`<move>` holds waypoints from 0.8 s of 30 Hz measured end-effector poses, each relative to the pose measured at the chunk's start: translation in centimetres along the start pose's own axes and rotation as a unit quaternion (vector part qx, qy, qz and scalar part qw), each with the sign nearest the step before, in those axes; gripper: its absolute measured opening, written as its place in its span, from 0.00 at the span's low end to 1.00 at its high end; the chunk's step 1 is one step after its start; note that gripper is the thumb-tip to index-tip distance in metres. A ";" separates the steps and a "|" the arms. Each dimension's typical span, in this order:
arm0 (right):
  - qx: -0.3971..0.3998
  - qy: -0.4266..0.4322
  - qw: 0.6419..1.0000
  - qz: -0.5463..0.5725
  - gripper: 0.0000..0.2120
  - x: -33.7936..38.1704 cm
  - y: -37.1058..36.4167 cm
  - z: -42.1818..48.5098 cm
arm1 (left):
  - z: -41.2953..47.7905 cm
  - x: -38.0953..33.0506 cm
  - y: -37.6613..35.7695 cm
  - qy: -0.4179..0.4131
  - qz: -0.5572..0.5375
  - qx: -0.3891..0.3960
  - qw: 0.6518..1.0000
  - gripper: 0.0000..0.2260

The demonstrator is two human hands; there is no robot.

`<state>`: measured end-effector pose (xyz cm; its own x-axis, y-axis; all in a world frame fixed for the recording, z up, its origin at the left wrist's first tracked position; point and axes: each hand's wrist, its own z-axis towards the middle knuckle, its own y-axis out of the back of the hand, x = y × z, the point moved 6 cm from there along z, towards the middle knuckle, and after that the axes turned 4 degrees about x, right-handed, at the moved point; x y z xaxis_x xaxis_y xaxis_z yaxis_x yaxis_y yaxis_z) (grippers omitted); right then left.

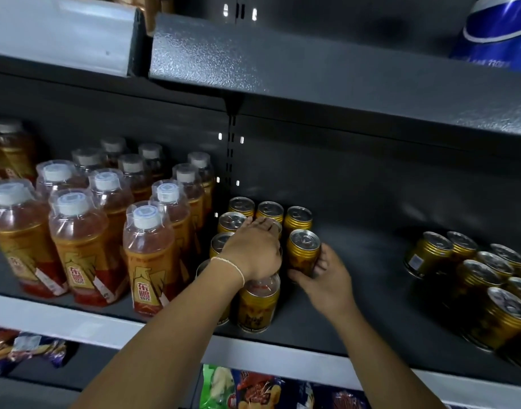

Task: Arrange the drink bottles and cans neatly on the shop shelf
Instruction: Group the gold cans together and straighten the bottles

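While looking down past the bright snack packets (253,391) under the pale shelf rail (76,323), picked out two bare forearms crossing that rail onto the dark shelf. Found a thin pale bracelet (229,265) on the left wrist. Nearest the rail, noted the front can (257,302) standing upright at the head of a tight cluster of gold cans (238,219) — silver tops, pull tabs up. Caught the left hand (254,249) palm-down on that cluster's middle column, fingers stretched forward and laid over the tops, curled round nothing that showed. Just to the right, saw the right hand (327,273) wrapped round the lower body of the held can (303,249), thumb low on its near side, fingers round its right side. Placed that held can just beside the cluster's right-hand column, close to upright; could not tell whether touching the shelf floor. Left of the cluster, took in rows of amber drink bottles (148,255) with white caps and clear sleeves, packed close and running deep toward the back panel. Well apart on the right, marked a second group of gold cans (474,278) — bunched near the frame edge. Farther up, met the grey upper shelf (312,63), and on it at top right a blue-and-white can (495,28), only partly in frame.
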<state>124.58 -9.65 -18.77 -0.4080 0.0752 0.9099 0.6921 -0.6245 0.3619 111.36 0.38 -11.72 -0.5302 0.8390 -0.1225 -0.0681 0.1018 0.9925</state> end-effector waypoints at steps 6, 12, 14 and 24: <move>-0.014 -0.021 0.999 -0.021 0.26 -0.3 -0.2 0.8 | 0.1 0.0 -0.1 0.001 -0.013 0.001 1.000 0.26; 0.008 -0.018 0.999 -0.040 0.23 -0.3 -0.9 2.0 | 0.0 0.0 0.1 0.002 -0.017 0.001 1.000 0.26; 0.015 -0.018 0.999 -0.045 0.23 -0.4 -1.1 2.2 | -0.1 0.0 0.1 0.001 -0.018 0.005 1.000 0.26; 0.008 -0.007 0.998 -0.065 0.26 -1.0 -1.7 2.0 | 0.0 0.0 -0.1 0.001 -0.009 0.012 1.000 0.26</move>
<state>124.98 -7.06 -19.89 -0.4860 0.1663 0.8580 0.6429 -0.5969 0.4799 111.31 0.38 -11.80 -0.5316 0.8354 -0.1401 -0.0567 0.1299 0.9899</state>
